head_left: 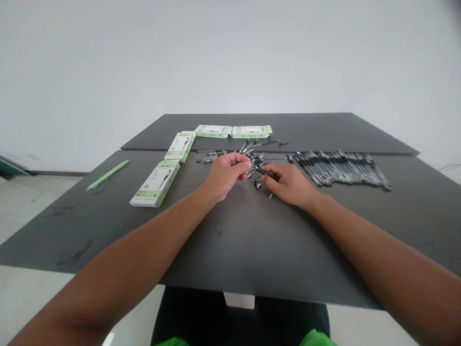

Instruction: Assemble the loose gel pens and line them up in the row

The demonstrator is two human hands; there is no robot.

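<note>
Over the middle of the table, my left hand (230,174) and my right hand (286,181) come close together. Between thumb and fingers, my right hand grips a slim black pen (260,170), whose far end points towards my left fingertips. My left thumb and fingers are pinched; what they hold, if anything, is too small to make out. Behind and under the hands lies a loose heap of clear and black pen parts (248,146). A few small dark and clear pieces (258,183) are beside my right fingertips.
To the right, many black-and-clear pens (340,168) lie side by side in a row. Several green-and-white pen boxes (155,182) lie at left and along the back (252,130). A green pen-like stick (108,175) rests far left. A seam crosses the dark table (237,250).
</note>
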